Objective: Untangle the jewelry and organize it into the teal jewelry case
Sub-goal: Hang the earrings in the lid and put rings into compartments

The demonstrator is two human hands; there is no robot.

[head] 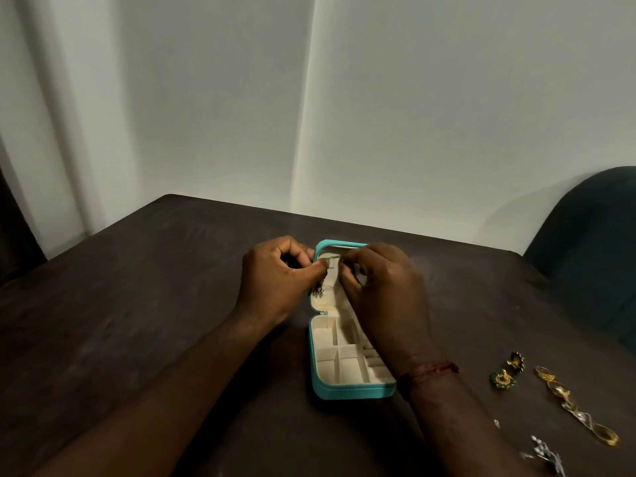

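The teal jewelry case [351, 392] lies open mid-table, its cream compartments toward me and its lid [339, 243] flat beyond. Over the lid, my left hand [275, 280] and my right hand [382, 284] pinch a thin silver chain [334, 257] stretched between their fingertips. A small dark cluster on the chain [318, 292] hangs below my left hand. To the right on the table lie two green-and-gold earrings [503, 379] [516, 359], a gold chain of linked pieces [571, 404] and silver pieces [547, 454].
A dark brown table [137, 304] stands against a white wall. A dark teal chair back [592, 242] rises at the right edge. A red thread band [433, 370] circles my right wrist.
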